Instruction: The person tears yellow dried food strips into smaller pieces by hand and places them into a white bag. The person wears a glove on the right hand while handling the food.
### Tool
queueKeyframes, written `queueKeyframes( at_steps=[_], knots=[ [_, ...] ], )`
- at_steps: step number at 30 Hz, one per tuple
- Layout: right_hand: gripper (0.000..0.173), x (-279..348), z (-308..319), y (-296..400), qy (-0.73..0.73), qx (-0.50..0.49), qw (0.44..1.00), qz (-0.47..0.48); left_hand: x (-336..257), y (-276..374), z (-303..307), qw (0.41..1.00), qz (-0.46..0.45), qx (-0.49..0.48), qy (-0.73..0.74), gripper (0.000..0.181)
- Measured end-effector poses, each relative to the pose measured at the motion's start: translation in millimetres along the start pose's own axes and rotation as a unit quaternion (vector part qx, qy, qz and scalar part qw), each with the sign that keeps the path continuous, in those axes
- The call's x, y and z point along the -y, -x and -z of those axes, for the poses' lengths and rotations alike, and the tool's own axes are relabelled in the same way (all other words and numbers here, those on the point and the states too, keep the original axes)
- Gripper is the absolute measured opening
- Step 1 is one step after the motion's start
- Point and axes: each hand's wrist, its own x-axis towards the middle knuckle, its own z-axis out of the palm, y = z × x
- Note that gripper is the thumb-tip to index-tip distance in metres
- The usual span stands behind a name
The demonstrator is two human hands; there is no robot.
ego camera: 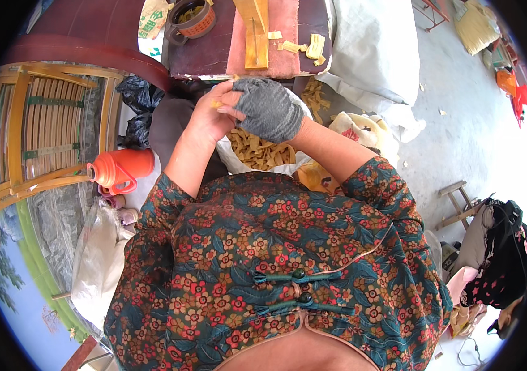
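Note:
My left hand (213, 111) is bare and meets my right hand (268, 109), which wears a grey knitted fingerless glove. The fingers of both hands come together in front of my lap. A small yellow strip (217, 104) shows between the fingers of my left hand. The glove hides most of what my right fingers do. Below the hands, a white sack (231, 160) lies open, holding many flat yellowish-brown strips (261, 150). Beyond them, a wooden bar (256, 46) rests on a pink cloth (284, 18), beside loose pale yellow pieces (315, 46).
A brown mug (194, 25) stands on the dark red padded surface (215, 55). To the left are an orange thermos flask (124, 170) and a folded wooden chair (20, 134). White sheeting (375, 51) hangs at the right. A small wooden stool (458, 204) stands farther right.

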Motion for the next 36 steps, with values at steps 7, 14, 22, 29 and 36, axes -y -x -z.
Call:
queueKeyframes(
  at_steps=[7,14,22,29,36],
  knots=[
    [0.025,-2.6,11.0,-11.2,-0.027,-0.160,0.979,-0.120,29.4,-8.3,-44.5,0.934,-0.026,-0.280,-0.218,0.019],
    [0.027,-16.0,6.4,-12.8,-0.503,-0.102,0.755,-0.408,12.6,-4.1,-49.9,0.412,-0.430,-0.290,-0.749,0.022],
    [0.040,-12.5,11.4,-10.6,-0.246,-0.051,0.927,-0.277,8.6,-3.9,-48.8,0.589,-0.364,-0.273,-0.668,0.017],
    [0.033,-12.8,37.4,-11.0,-0.114,-0.026,0.965,-0.233,10.2,1.1,-48.4,0.868,-0.274,-0.190,-0.367,0.018],
    [0.030,-14.8,39.5,-14.1,-0.371,-0.048,0.841,-0.390,1.4,-5.7,-45.9,0.628,-0.358,-0.257,-0.641,0.016]
  ],
)
